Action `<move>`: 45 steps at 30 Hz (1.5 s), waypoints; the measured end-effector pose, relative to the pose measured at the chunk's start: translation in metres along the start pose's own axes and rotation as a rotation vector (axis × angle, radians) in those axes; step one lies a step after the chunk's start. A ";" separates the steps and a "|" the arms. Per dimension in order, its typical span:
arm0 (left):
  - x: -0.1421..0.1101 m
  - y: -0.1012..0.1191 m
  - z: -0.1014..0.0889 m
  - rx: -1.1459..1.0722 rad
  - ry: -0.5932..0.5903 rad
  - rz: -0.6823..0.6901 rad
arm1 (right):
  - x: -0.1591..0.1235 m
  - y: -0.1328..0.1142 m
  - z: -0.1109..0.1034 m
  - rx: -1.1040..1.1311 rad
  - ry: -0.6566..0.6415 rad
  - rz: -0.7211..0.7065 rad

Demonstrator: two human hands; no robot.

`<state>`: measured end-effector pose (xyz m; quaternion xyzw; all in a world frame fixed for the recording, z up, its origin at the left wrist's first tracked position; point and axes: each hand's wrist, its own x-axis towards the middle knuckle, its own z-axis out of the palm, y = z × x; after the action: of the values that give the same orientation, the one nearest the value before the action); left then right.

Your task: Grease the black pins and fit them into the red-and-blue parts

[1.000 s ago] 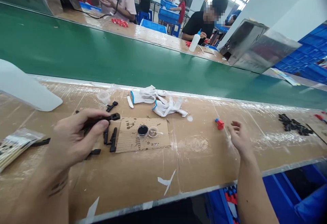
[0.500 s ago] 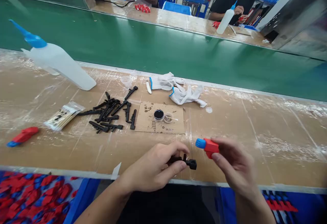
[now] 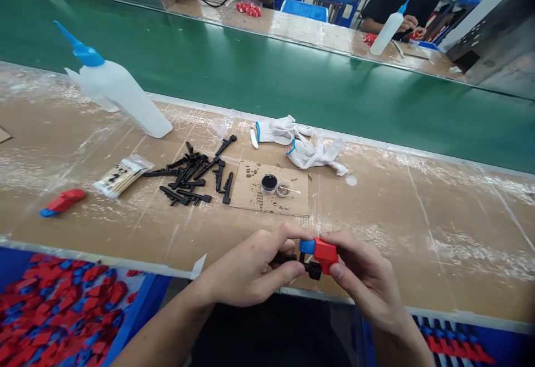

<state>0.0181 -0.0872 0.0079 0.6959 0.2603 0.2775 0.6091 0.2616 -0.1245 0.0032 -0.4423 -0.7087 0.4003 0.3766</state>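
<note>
Near the front edge of the table, my left hand grips a black toy gun between thumb and fingers, its blocky end pointing right. My right hand pinches a red toy arm with a blue fist facing left. The blue fist sits right above the gun's small peg, by my left fingertips; whether peg and fist are joined I cannot tell. A pile of similar black toy guns lies beyond my left hand. Another red and blue toy arm rests at the far left.
A cardboard piece carries a pot of black liquid and a cup with a swab. White gloves, a bag of cotton swabs and a bottle lie around. Bins flank my lap; a green belt runs behind.
My right hand has moved left, bringing the red toy arm's blue fist to the black toy gun in my left hand. The camera view has shifted slightly, so the table items appear further right.
</note>
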 end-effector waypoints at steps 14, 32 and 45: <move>0.001 0.001 0.015 -0.081 0.099 0.074 | 0.008 -0.008 0.015 -0.093 0.112 -0.097; 0.001 -0.002 0.017 -0.192 0.277 0.186 | 0.011 -0.015 0.024 -0.012 0.169 -0.121; 0.003 -0.006 0.024 0.126 0.567 0.513 | 0.010 -0.023 0.045 0.107 0.218 -0.143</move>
<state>0.0371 -0.1008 0.0001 0.6702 0.2525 0.5856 0.3796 0.2108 -0.1327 0.0083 -0.4111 -0.6709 0.3592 0.5019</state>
